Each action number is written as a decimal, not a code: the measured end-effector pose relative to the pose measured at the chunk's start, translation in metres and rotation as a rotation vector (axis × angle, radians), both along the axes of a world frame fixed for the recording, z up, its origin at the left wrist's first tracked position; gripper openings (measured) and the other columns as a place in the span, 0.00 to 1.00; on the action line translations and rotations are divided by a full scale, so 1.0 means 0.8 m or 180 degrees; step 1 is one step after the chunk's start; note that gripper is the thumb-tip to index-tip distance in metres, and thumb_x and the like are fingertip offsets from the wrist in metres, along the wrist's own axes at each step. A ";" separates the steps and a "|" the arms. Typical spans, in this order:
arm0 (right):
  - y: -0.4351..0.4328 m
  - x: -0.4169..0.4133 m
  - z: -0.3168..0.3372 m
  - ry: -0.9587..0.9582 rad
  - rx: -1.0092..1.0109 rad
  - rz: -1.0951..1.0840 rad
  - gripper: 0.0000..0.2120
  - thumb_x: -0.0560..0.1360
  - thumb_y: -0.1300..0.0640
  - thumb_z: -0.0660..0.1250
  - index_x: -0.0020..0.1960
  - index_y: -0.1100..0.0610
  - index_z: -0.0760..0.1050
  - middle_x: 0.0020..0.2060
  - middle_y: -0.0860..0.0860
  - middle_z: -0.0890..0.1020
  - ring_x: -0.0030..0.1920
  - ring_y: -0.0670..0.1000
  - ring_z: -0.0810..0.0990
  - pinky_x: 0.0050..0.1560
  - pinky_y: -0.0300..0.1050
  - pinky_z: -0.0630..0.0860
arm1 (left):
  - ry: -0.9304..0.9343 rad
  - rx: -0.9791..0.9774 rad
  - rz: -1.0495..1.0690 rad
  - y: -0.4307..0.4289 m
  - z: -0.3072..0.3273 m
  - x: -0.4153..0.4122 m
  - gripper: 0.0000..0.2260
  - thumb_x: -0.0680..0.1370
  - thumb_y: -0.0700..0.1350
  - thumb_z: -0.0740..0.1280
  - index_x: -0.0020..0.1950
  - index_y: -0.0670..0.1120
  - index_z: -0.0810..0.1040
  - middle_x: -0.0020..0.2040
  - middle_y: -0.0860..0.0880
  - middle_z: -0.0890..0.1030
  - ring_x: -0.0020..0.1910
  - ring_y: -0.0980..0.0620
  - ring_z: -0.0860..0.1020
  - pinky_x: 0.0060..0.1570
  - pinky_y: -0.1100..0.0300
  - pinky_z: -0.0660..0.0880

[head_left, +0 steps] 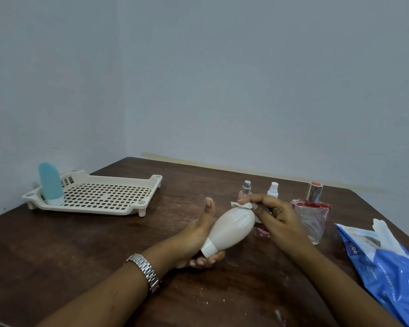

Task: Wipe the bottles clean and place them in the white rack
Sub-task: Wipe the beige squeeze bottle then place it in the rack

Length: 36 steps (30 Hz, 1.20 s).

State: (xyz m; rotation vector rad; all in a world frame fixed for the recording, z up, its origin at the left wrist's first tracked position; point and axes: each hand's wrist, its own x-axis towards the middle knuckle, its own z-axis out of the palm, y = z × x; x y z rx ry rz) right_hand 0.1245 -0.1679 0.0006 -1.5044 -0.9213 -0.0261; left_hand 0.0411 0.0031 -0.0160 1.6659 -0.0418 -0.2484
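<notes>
My left hand [196, 237] grips a cream bottle [229, 228] near its white cap, tilted with the cap toward me and held above the table. My right hand [274, 214] pinches a small white wipe [242, 205] against the bottle's far end. The white rack [128, 208] lies at the table's left with a blue bottle [50, 182] standing upright in its left corner. Behind my hands stand a small pink spray bottle [246, 191] and a small white spray bottle [273, 190]. A clear square perfume bottle [313, 215] with a silver and red top is to the right.
A blue and white wipes pack [385, 263] lies at the right edge with a white sheet sticking out. The dark wooden table [104, 251] sits in a wall corner. A pink item [263, 231] lies under my right hand. A metal watch [145, 270] is on my left wrist.
</notes>
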 end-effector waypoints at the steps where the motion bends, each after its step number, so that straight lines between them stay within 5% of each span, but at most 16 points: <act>1: 0.001 0.000 0.000 -0.0052 0.0036 -0.0060 0.15 0.76 0.69 0.60 0.46 0.53 0.82 0.49 0.48 0.83 0.57 0.45 0.78 0.49 0.35 0.76 | -0.0016 -0.0015 0.0058 -0.001 0.000 0.000 0.44 0.65 0.74 0.39 0.59 0.46 0.75 0.22 0.46 0.70 0.16 0.57 0.64 0.16 0.70 0.58; 12: 0.009 -0.005 -0.016 -0.0421 0.0265 -0.0583 0.14 0.75 0.67 0.65 0.52 0.50 0.80 0.51 0.43 0.83 0.56 0.43 0.79 0.54 0.37 0.76 | -0.0171 -0.0229 0.0741 -0.006 -0.002 0.002 0.41 0.63 0.75 0.41 0.56 0.48 0.75 0.22 0.46 0.71 0.16 0.55 0.64 0.16 0.70 0.59; 19: 0.014 -0.013 -0.024 -0.1478 0.0005 -0.1054 0.15 0.72 0.68 0.69 0.53 0.53 0.81 0.50 0.44 0.82 0.54 0.41 0.79 0.54 0.37 0.77 | -0.0128 -0.0435 0.0944 -0.005 -0.004 0.005 0.44 0.63 0.75 0.41 0.57 0.44 0.75 0.23 0.44 0.70 0.15 0.54 0.64 0.16 0.70 0.59; 27: 0.022 -0.027 -0.031 -0.2158 -0.0519 -0.1035 0.16 0.70 0.71 0.69 0.52 0.55 0.82 0.49 0.42 0.79 0.53 0.37 0.76 0.53 0.26 0.71 | -0.0154 -0.0650 0.1057 -0.005 -0.007 0.009 0.45 0.63 0.75 0.40 0.46 0.39 0.78 0.24 0.44 0.71 0.16 0.54 0.64 0.16 0.70 0.58; 30: 0.023 -0.031 -0.030 -0.1996 -0.0536 -0.0854 0.15 0.71 0.70 0.68 0.51 0.53 0.82 0.47 0.39 0.80 0.51 0.34 0.77 0.50 0.27 0.73 | -0.0164 -0.0648 0.1024 -0.004 -0.008 0.010 0.44 0.62 0.76 0.39 0.39 0.40 0.77 0.24 0.45 0.71 0.17 0.54 0.65 0.17 0.70 0.58; 33: 0.023 -0.036 -0.022 -0.1217 -0.0250 -0.0579 0.13 0.74 0.66 0.67 0.49 0.49 0.82 0.45 0.42 0.83 0.48 0.40 0.80 0.45 0.33 0.76 | -0.0116 -0.0520 0.0974 -0.004 -0.008 0.011 0.44 0.60 0.77 0.38 0.35 0.40 0.76 0.24 0.45 0.72 0.17 0.54 0.65 0.16 0.69 0.58; 36: 0.022 -0.038 -0.012 -0.0519 0.0425 -0.0661 0.12 0.73 0.67 0.67 0.48 0.51 0.82 0.44 0.45 0.84 0.46 0.42 0.82 0.42 0.33 0.76 | -0.0104 -0.0358 0.0923 -0.006 -0.007 0.010 0.44 0.62 0.76 0.38 0.42 0.42 0.78 0.23 0.45 0.72 0.16 0.55 0.65 0.16 0.70 0.57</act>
